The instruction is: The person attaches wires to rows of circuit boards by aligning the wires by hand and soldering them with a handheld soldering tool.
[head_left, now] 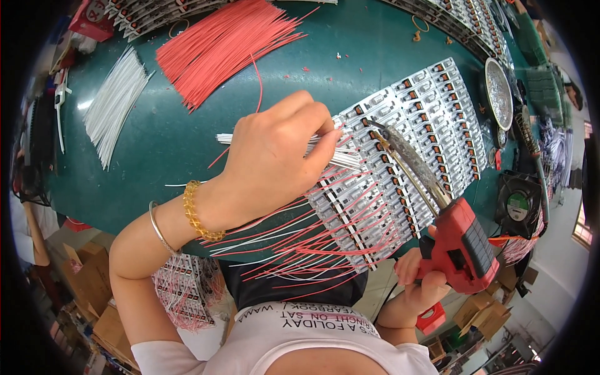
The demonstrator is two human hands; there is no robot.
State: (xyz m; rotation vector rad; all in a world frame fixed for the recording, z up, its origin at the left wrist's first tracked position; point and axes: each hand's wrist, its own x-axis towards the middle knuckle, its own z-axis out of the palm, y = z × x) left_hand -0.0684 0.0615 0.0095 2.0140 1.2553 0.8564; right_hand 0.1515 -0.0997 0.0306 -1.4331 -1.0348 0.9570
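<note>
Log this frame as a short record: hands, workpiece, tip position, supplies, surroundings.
left hand: closed around a white wire bundle, over the panel's left part
right hand: gripping a red-and-black soldering gun
workpiece: panel of small silver modules, red and white wires trailing from its near side
tip position: over the panel, just right of the left fingers; contact unclear
supplies: red wire pile, smaller white wire pile
surface: green tabletop
far right: black fan
</note>
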